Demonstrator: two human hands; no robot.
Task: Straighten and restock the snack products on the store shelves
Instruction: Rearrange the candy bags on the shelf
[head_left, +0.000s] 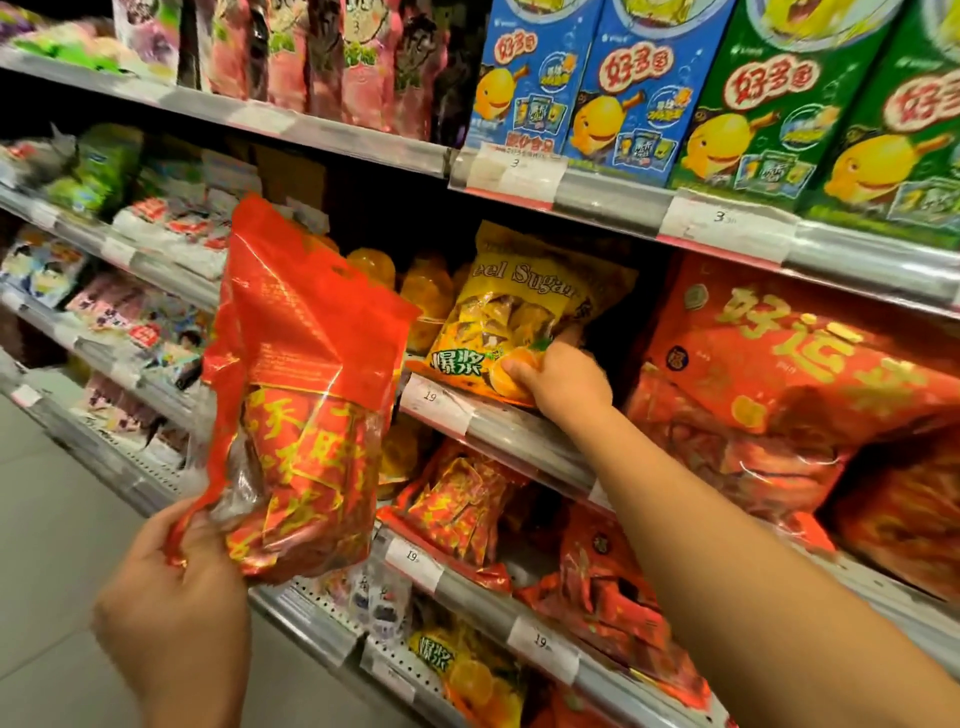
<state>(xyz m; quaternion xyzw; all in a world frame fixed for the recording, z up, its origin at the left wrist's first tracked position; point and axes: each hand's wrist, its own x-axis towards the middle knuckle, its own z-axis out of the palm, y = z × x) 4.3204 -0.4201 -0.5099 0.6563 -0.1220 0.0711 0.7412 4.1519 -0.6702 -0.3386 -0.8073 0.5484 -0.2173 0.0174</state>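
Observation:
My left hand (176, 587) grips the bottom corner of a large red candy bag (306, 395) and holds it upright in front of the shelves. My right hand (558, 382) reaches to the middle shelf (519, 431) and grips the lower right corner of a yellow candy bag (514, 312), which leans at the shelf's front edge. More orange-yellow bags (421, 296) stand behind and left of it.
Big red bags (779, 384) fill the shelf to the right. Blue boxes (576, 78) and green boxes (810, 104) stand on the shelf above. Red packs (462, 504) lie on the lower shelf. Price tags (436, 400) line the rails. Grey floor (52, 493) lies at left.

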